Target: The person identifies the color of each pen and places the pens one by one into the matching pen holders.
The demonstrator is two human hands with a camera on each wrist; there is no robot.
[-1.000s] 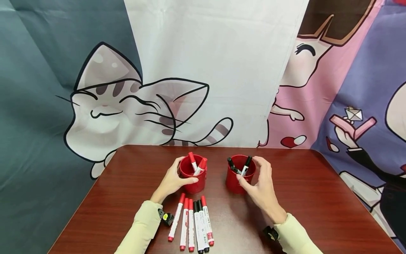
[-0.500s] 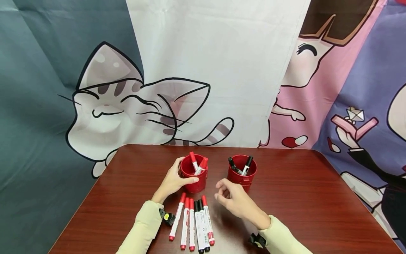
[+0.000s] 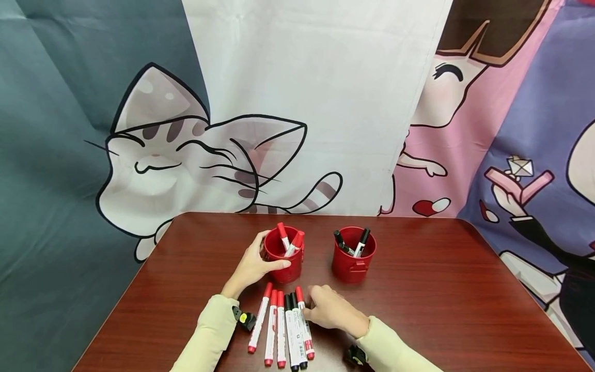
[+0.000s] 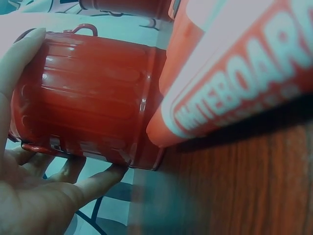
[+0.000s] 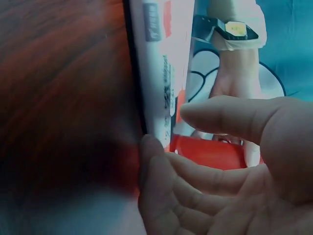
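My left hand (image 3: pixel 253 266) holds a small red bucket (image 3: pixel 284 271) from its left side, thumb across the front and fingers behind. The left wrist view shows the same bucket (image 4: pixel 93 93) between thumb and fingers. Two red-capped markers (image 3: pixel 294 244) stand inside it. In front lies a row of whiteboard markers (image 3: pixel 280 330), red and black. At the row's right end is a red-capped marker (image 3: pixel 304 330). My right hand (image 3: pixel 332 310) is at that marker's upper part. The right wrist view shows thumb and fingers (image 5: pixel 156 156) around a white barrel (image 5: pixel 164 73), spread apart; firm contact is unclear.
A second red bucket (image 3: pixel 351 268) with black-capped markers (image 3: pixel 360 243) stands to the right. Both buckets stand on a brown wooden table (image 3: pixel 441 289). A printed cloth (image 3: pixel 325 103) hangs behind the table's far edge.
My right hand has left the right bucket and come down and left to the right end of the marker row. My left hand has stayed on the left bucket.
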